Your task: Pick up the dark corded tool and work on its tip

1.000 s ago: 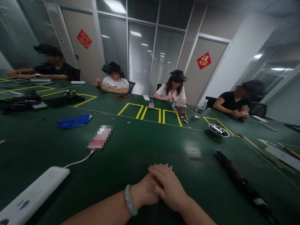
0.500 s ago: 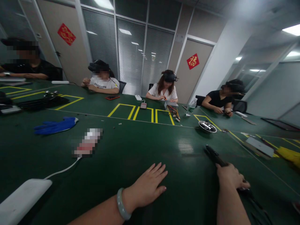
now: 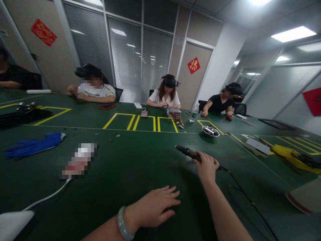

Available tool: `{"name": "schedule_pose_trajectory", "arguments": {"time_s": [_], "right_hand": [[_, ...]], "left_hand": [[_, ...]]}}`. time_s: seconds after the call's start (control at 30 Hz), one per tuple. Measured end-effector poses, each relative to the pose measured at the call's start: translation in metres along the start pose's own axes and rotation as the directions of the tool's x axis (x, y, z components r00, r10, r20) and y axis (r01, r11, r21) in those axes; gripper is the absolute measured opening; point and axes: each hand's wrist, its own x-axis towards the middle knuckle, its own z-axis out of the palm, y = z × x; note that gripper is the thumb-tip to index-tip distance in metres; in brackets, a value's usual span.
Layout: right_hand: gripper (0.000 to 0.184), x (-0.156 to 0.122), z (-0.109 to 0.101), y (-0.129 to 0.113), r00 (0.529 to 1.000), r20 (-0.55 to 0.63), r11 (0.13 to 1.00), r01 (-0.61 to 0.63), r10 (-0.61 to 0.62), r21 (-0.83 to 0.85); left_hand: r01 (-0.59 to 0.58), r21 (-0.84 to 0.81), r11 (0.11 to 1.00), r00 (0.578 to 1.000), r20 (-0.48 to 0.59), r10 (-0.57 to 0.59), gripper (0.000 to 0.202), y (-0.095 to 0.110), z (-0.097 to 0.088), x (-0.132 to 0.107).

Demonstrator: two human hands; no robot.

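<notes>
My right hand (image 3: pixel 207 167) is wrapped around a black corded electric screwdriver (image 3: pixel 187 152), its tip pointing left and its body raised above the green table (image 3: pixel 120 187). From the tool's back end a black cable (image 3: pixel 247 197) trails down to the right. My left hand (image 3: pixel 156 206), a pale green bangle (image 3: pixel 123 222) at its wrist, is held palm down with fingers spread and nothing in it. Whether it touches the tabletop I cannot tell. Beyond my right hand sits a shiny metal bowl (image 3: pixel 217 134) with dark items inside.
On the left lie a blue glove (image 3: pixel 35 144), a blurred-out phone-like object (image 3: pixel 79 162) on a white cable, and a white power strip or bank (image 3: pixel 15 224). Across stand a water bottle (image 3: pixel 194 113) and a metal box with coloured wires (image 3: pixel 177 117). Several people sit opposite.
My right hand has lifted the electric screwdriver and swung it leftward, its tip turning left. The view has shifted right. My left hand stays low with its fingers spread.
</notes>
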Motion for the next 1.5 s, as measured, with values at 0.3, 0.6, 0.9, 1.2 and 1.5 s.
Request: {"name": "schedule_pose_trajectory", "arguments": {"time_s": [0.3, 0.6, 0.9, 1.2, 1.5], "right_hand": [[0.033, -0.060, 0.020, -0.132, 0.854, 0.263, 0.860, 0.334, -0.450, 0.386], [0.049, -0.057, 0.013, -0.140, 0.800, 0.320, 0.830, 0.352, -0.507, 0.433], [0.023, -0.030, -0.050, -0.029, 0.842, 0.469, 0.963, 0.218, -0.267, 0.158], [0.047, -0.068, -0.040, 0.016, 0.721, 0.675, 0.974, -0.004, -0.154, 0.226], [0.019, -0.037, -0.022, -0.013, 0.744, 0.651, 0.984, 0.052, -0.151, 0.169]], "left_hand": [[0.012, 0.039, 0.999, 0.999, -0.049, -0.010, 0.038, 0.002, 0.003, 0.002], [0.024, -0.001, 1.000, 0.998, -0.054, -0.024, 0.040, -0.001, 0.007, 0.004], [-0.012, 0.012, 1.000, 1.000, 0.007, 0.012, 0.048, -0.003, 0.003, 0.001], [0.006, 0.073, 0.997, 1.000, -0.002, -0.006, 0.046, -0.003, 0.008, 0.004], [0.248, 0.244, 0.937, 0.923, -0.355, -0.152, 0.021, 0.018, -0.004, 0.044]]}}
